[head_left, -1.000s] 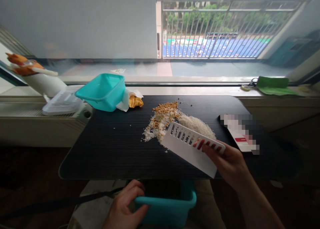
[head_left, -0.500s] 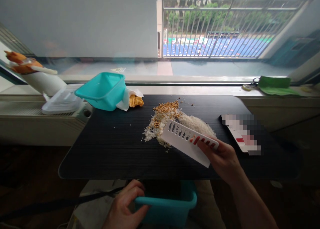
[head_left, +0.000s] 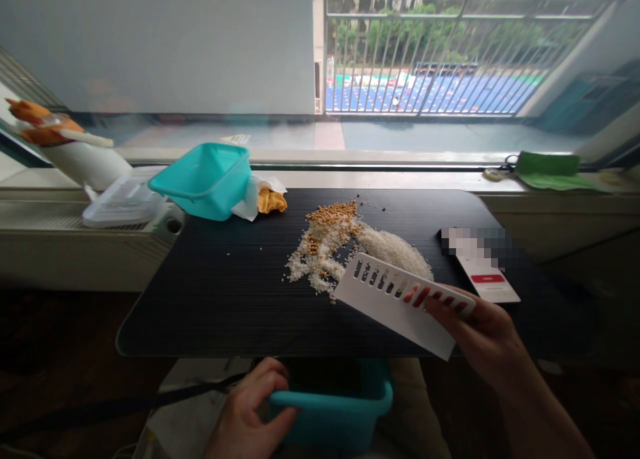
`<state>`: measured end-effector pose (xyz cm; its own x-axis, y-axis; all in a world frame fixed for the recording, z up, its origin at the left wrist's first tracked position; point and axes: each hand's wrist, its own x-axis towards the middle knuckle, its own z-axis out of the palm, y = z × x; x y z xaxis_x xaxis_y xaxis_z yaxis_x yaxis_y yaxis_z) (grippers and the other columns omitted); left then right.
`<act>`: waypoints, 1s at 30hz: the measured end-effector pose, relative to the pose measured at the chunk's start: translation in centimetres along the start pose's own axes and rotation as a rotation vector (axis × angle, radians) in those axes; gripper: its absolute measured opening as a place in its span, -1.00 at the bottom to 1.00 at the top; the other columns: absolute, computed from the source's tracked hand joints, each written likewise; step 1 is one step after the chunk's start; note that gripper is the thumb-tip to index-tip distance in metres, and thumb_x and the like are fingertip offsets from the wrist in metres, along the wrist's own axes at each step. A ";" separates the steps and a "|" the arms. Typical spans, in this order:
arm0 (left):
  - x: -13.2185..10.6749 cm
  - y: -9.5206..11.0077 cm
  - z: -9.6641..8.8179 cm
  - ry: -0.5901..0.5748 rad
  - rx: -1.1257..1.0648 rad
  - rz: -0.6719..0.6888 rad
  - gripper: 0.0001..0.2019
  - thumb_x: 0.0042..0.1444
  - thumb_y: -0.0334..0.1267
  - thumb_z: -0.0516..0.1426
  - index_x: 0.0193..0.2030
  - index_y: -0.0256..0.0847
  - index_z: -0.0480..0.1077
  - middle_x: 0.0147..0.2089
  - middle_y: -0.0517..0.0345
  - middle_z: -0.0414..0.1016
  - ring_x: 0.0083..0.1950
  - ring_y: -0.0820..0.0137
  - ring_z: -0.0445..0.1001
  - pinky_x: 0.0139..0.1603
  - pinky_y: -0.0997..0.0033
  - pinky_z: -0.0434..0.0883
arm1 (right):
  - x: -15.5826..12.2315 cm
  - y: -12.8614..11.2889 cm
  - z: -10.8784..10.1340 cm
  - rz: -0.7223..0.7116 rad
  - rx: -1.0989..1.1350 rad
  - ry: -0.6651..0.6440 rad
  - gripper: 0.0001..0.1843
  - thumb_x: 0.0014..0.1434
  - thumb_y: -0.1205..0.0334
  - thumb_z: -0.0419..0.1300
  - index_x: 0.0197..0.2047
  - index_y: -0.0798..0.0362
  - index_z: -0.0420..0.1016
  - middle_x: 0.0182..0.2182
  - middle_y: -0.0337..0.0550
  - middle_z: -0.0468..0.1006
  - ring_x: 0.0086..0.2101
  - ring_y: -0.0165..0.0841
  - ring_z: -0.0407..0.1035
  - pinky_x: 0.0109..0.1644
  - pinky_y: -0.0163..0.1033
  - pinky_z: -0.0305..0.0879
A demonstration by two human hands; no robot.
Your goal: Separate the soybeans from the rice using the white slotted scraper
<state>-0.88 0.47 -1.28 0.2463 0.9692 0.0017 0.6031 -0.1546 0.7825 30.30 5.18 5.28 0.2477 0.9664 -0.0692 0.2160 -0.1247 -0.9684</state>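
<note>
My right hand (head_left: 483, 325) is closed round the right end of a white slotted plastic strip (head_left: 385, 305), which has a row of oval holes along its upper edge. The strip's left end is at the near side of a heap of white rice (head_left: 395, 249) on the black table. Yellow-brown beans (head_left: 331, 213) lie at the back of the heap, some mixed into the rice. Below the table's near edge, my left hand (head_left: 255, 405) grips the rim of a turquoise bin (head_left: 333, 400) at its left corner. The dark inside of this bin is hard to make out.
Another turquoise bin (head_left: 205, 179) stands tilted at the table's back left, beside a crumpled white and yellow wrapper (head_left: 270, 201). A phone (head_left: 487, 279) lies on the right. A clear lid (head_left: 123, 202) rests left of the black table (head_left: 200, 299); green cloth (head_left: 550, 169) is on the sill.
My right hand has drawn the plastic strip to the right and toward me, uncovering dark table between patches of rice. My left hand keeps its hold on the bin.
</note>
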 end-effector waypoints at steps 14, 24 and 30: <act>0.0 0.2 0.0 -0.015 0.009 0.017 -0.85 -0.03 -0.48 0.15 -0.54 -0.18 0.37 -0.39 0.22 0.47 -0.37 0.39 0.55 -0.33 0.55 0.43 | -0.9 -0.4 -0.4 0.066 0.045 -0.139 -0.74 0.02 -0.05 0.38 -0.31 -0.06 0.72 -0.38 -0.19 0.73 -0.36 -0.22 0.59 -0.33 -0.33 0.49; 0.1 0.1 0.0 -0.014 -0.004 0.032 -0.84 -0.03 -0.48 0.17 -0.55 -0.19 0.37 -0.40 0.21 0.47 -0.38 0.40 0.55 -0.34 0.55 0.42 | -1.0 -0.4 -0.5 0.097 0.088 -0.090 -0.67 -0.09 -0.09 0.44 -0.32 -0.06 0.72 -0.44 -0.18 0.72 -0.43 -0.23 0.59 -0.38 -0.31 0.51; -0.2 -0.4 0.2 -0.005 -0.006 0.001 -0.87 -0.04 -0.47 0.18 -0.52 -0.18 0.39 -0.37 0.21 0.49 -0.34 0.38 0.57 -0.33 0.56 0.44 | 2.1 -0.3 1.1 0.025 0.127 0.181 -0.67 -0.09 -0.07 0.45 -0.29 -0.07 0.71 -0.35 -0.22 0.74 -0.30 -0.19 0.61 -0.22 -0.26 0.53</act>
<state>-1.03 0.26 -1.75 0.2506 0.9681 -0.0011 0.5983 -0.1540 0.7863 29.69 7.48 5.15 0.4196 0.9057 -0.0603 0.0899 -0.1075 -0.9901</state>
